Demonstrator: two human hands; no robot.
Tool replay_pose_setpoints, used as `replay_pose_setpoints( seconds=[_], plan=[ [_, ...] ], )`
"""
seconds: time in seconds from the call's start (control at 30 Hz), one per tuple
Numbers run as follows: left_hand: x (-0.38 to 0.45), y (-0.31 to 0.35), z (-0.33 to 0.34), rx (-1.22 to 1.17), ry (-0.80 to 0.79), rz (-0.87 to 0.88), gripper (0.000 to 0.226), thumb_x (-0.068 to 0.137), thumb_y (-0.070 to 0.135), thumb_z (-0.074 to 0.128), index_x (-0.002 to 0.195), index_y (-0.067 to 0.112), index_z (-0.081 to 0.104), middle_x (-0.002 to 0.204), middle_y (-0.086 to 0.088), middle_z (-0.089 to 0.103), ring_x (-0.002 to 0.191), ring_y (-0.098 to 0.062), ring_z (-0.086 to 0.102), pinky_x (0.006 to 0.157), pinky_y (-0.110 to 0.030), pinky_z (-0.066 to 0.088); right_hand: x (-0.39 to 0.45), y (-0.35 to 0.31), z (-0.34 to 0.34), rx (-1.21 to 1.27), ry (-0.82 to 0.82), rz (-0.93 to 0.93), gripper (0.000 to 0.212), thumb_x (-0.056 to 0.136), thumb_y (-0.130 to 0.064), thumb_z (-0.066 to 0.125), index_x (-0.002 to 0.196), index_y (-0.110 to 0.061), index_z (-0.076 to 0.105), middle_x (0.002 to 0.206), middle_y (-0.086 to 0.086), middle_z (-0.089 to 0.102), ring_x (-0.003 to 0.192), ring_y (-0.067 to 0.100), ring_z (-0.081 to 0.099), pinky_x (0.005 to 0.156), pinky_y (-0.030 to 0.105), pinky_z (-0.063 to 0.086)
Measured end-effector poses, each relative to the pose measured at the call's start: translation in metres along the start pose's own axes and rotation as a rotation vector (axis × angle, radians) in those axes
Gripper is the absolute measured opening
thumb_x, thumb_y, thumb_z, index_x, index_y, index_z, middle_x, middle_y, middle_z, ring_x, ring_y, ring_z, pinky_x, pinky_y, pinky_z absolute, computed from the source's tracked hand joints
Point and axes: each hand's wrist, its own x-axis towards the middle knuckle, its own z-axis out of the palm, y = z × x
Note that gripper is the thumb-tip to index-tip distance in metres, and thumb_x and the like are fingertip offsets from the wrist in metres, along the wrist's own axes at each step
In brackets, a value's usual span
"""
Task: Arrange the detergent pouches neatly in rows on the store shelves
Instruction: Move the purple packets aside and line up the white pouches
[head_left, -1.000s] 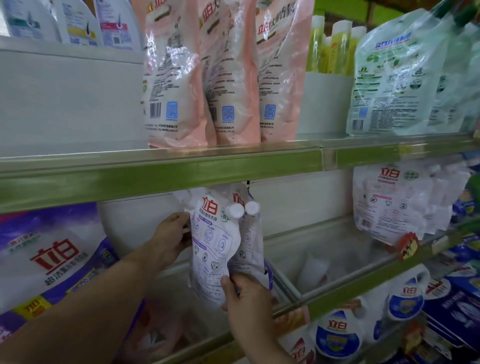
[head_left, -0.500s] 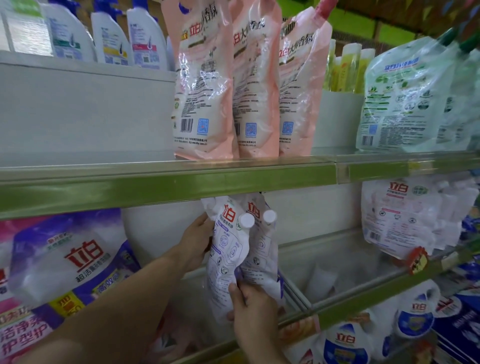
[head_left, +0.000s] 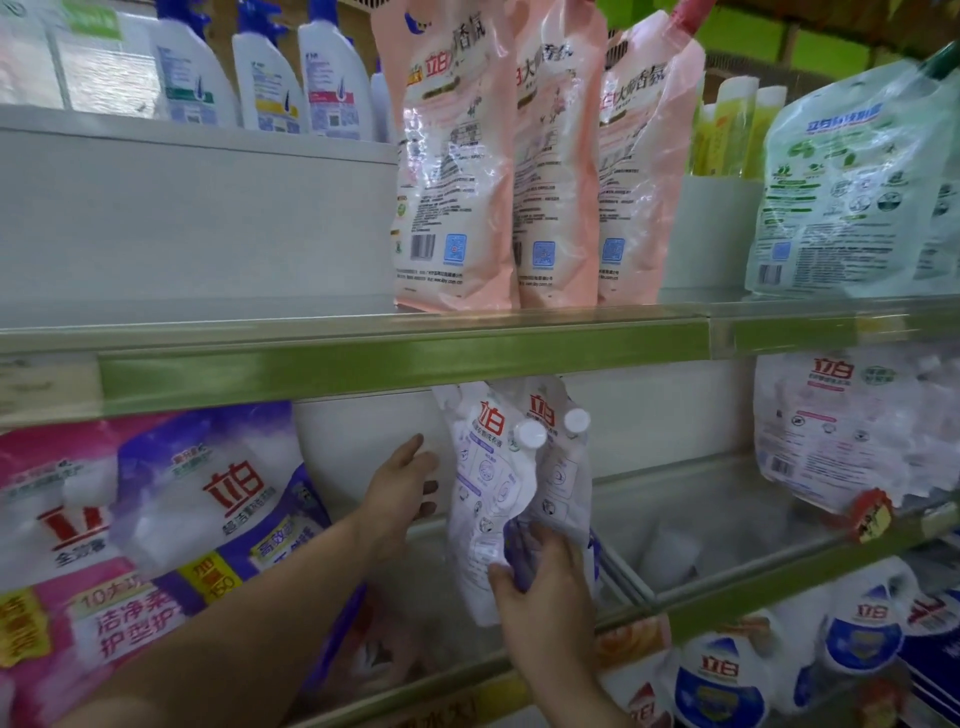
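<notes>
The right hand (head_left: 545, 597) pinches the lower edges of two white spouted pouches (head_left: 511, 499), thumb in front and fingers curled behind, holding them upright on the middle shelf (head_left: 405, 358) just under its green rail, their white caps (head_left: 530, 434) above the hand. To the left of those pouches the left hand (head_left: 402, 486) rests against their side, fingers loosely curled at the edge (whether it truly grips them I cannot tell). Above both hands three pink pouches (head_left: 519, 171) stand side by side on the upper shelf, a purple bag (head_left: 218, 483) sits left of the left hand, and more white pouches (head_left: 841, 421) hang well to the right.
</notes>
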Motion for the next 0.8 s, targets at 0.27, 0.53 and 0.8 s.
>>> replay_pose_setpoints(
  seconds=[0.27, 0.53, 0.8],
  plan=[
    [-0.066, 0.028, -0.057, 0.009, 0.035, 0.013, 0.039, 0.094, 0.011, 0.054, 0.133, 0.012, 0.05, 0.112, -0.005, 0.062, 0.1, -0.029, 0.061, 0.075, -0.037, 0.05, -0.036, -0.042, 0.023, 0.084, 0.088, -0.087, 0.03, 0.076, -0.033, 0.072, 0.075, -0.032, 0.042, 0.079, -0.01, 0.058, 0.072, 0.017, 0.058, 0.066, 0.032, 0.046],
    [-0.151, 0.021, -0.151, 0.183, -0.086, -0.161, 0.012, 0.091, 0.007, 0.056, 0.091, -0.001, 0.066, 0.088, -0.026, 0.07, 0.064, -0.026, 0.066, 0.053, -0.026, 0.046, -0.071, -0.089, 0.07, 0.072, -0.006, -0.178, 0.023, 0.076, -0.03, 0.071, 0.088, -0.029, 0.052, 0.086, -0.014, 0.053, 0.084, 0.016, 0.058, 0.073, 0.029, 0.04],
    [-0.16, 0.023, -0.204, 0.685, 0.227, 0.157, 0.034, 0.084, 0.055, 0.062, 0.087, 0.021, 0.064, 0.077, 0.006, 0.07, 0.071, -0.01, 0.065, 0.062, -0.029, 0.052, -0.092, -0.095, 0.092, 0.038, -0.11, -0.184, 0.023, 0.079, -0.038, 0.067, 0.091, -0.033, 0.048, 0.097, -0.01, 0.056, 0.081, 0.01, 0.056, 0.069, 0.026, 0.043]
  ],
)
